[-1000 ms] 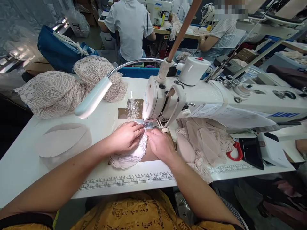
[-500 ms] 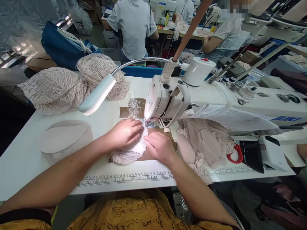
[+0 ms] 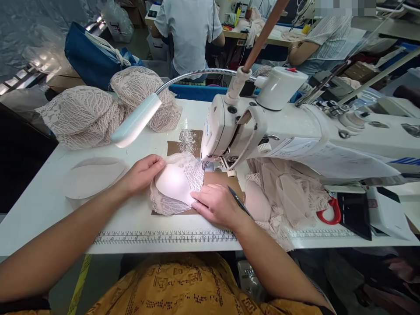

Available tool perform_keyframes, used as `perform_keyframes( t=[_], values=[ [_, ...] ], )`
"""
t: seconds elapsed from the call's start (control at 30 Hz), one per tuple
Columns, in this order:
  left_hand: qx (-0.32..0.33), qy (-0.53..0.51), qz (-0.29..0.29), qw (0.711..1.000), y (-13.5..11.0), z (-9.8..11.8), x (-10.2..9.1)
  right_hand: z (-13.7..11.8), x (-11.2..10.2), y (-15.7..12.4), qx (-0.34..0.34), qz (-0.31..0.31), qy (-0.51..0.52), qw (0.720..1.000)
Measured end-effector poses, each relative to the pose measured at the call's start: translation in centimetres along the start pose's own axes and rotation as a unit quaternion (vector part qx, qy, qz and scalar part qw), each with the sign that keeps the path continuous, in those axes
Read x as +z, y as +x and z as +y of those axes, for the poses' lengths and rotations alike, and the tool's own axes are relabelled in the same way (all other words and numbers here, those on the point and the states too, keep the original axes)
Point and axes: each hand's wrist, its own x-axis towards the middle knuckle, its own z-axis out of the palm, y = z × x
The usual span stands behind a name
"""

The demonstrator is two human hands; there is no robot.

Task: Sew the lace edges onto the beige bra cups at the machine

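A pale padded bra cup with a lace border (image 3: 172, 181) lies under the needle area of a white sewing machine (image 3: 218, 131), its right edge near the presser foot. My left hand (image 3: 146, 173) is closed, pinching the cup's upper left lace edge between thumb and fingers. At the lower right edge, the fingers of my right hand (image 3: 215, 203) are closed on the cup. Beside the right hand, a dark slim pointed tool (image 3: 239, 201) rests on brown card; its far end is hidden by the wrist.
Lace pieces (image 3: 85, 116) are heaped at the back left, behind a lamp (image 3: 136, 120). A sheer oval piece (image 3: 93, 177) lies on the left. Beige fabric (image 3: 284, 192), red-handled scissors (image 3: 331, 212) and a phone (image 3: 354, 214) are on the right. A ruler strip (image 3: 164, 236) runs along the front.
My left hand has moved left from beside the needle to the cup's outer edge, uncovering the padded cup. My right hand has shifted slightly down, and the dark tool now shows beside it.
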Motion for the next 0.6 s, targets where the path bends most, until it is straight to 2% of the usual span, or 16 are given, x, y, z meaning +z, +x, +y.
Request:
perform_keyframes(
  t=[0.07, 0.17, 0.23, 0.37, 0.5, 0.6],
  values=[
    [-0.059, -0.192, -0.051, 0.978, 0.0, 0.4, 0.7, 0.1, 0.0, 0.0, -0.002, 0.000, 0.001, 1.000],
    [-0.129, -0.290, -0.145, 0.937, 0.5, 1.0, 1.5, 0.4, 0.1, -0.1, 0.010, 0.003, -0.004, 1.000],
    [-0.145, -0.299, -0.170, 0.928, 0.8, 1.2, 1.5, 0.7, 0.2, -0.2, 0.045, 0.016, -0.017, 0.999],
    [-0.128, -0.260, -0.197, 0.937, 1.5, 0.9, 1.0, 1.3, 0.1, -0.2, 0.122, 0.044, -0.059, 0.990],
    [-0.099, -0.244, -0.217, 0.940, 1.8, 0.3, 1.0, 1.4, 0.1, -0.1, 0.116, 0.009, -0.091, 0.989],
    [-0.084, -0.236, -0.217, 0.943, 1.7, 0.0, 1.2, 1.3, 0.1, -0.1, 0.139, 0.011, -0.097, 0.986]
  ],
)
